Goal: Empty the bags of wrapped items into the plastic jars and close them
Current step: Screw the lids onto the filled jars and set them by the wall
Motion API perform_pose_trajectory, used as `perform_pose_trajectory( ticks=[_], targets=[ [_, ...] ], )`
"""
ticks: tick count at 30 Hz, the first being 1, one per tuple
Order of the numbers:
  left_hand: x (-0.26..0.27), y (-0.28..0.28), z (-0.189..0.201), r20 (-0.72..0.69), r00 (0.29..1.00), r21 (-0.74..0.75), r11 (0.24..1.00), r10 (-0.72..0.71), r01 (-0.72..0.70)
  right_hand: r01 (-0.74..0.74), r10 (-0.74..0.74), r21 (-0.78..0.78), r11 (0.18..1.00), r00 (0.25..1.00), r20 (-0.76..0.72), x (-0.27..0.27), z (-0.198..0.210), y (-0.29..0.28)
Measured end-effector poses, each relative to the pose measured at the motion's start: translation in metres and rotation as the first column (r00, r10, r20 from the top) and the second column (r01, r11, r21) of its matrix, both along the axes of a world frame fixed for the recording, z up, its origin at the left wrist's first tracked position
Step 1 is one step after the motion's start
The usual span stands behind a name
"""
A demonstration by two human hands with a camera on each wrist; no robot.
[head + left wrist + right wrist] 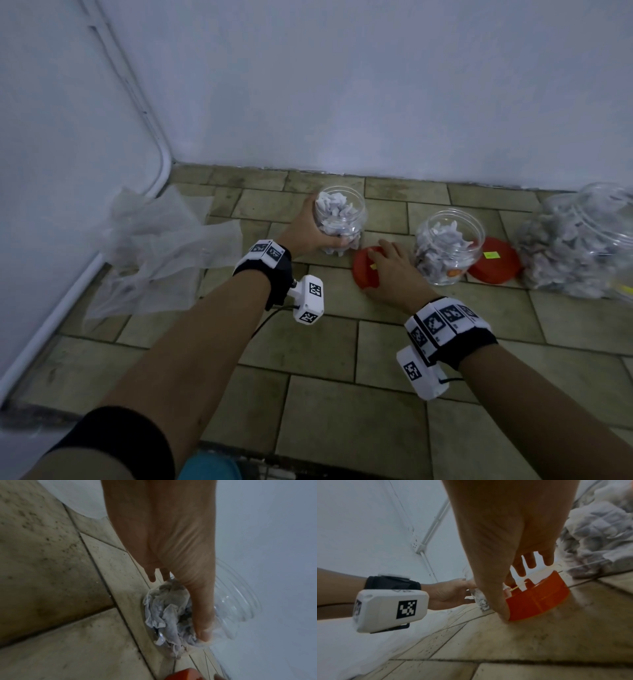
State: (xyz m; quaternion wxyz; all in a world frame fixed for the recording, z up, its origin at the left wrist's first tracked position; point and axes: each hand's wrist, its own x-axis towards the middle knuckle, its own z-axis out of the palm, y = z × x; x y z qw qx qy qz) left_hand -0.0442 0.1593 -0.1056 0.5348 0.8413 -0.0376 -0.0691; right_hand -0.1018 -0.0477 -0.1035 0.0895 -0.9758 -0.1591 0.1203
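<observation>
My left hand [308, 233] grips the side of an open clear jar [339, 216] that stands on the tiled floor and is filled with white wrapped items [168, 612]. In the left wrist view its thumb presses on the jar [231, 608]. My right hand [394, 274] is spread over a red lid [363, 270] lying flat just right of that jar. The thumb touches the near rim of the lid [537, 601], and the fingers stretch out above its top. A second open jar [448, 246] with wrapped items stands further right, with another red lid [495, 260] behind it.
A full clear bag of wrapped items [575, 246] lies at the far right. An empty crumpled plastic bag [161, 250] lies at the left by the wall corner. White walls close off the back and left. Tiled floor stretches towards me.
</observation>
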Motion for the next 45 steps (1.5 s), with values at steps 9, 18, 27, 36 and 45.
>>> perform_pose_trajectory(
  ticks=[9,18,27,36,45],
  targets=[
    [-0.034,0.026,0.005,0.062,0.994,-0.056,0.995,0.086,-0.083,0.145,-0.075,0.52,0.842,0.985,-0.153,-0.009,0.032,-0.009],
    [-0.055,0.014,0.019,0.001,0.986,0.103,0.98,-0.169,0.168,-0.05,0.105,0.65,0.758,0.993,-0.046,0.006,0.066,-0.001],
    [-0.061,-0.002,0.028,0.049,0.959,0.032,0.96,-0.278,0.277,-0.216,0.307,0.505,0.836,0.946,-0.104,0.025,0.066,-0.012],
    [-0.055,-0.015,0.011,0.027,0.948,0.028,0.948,-0.319,0.318,-0.208,0.269,0.554,0.806,0.963,-0.03,0.015,0.062,-0.024],
    [-0.044,-0.023,0.004,0.117,0.944,0.219,0.935,-0.31,0.28,-0.051,0.051,0.492,0.869,0.999,0.014,0.005,0.06,-0.026]
  ],
)
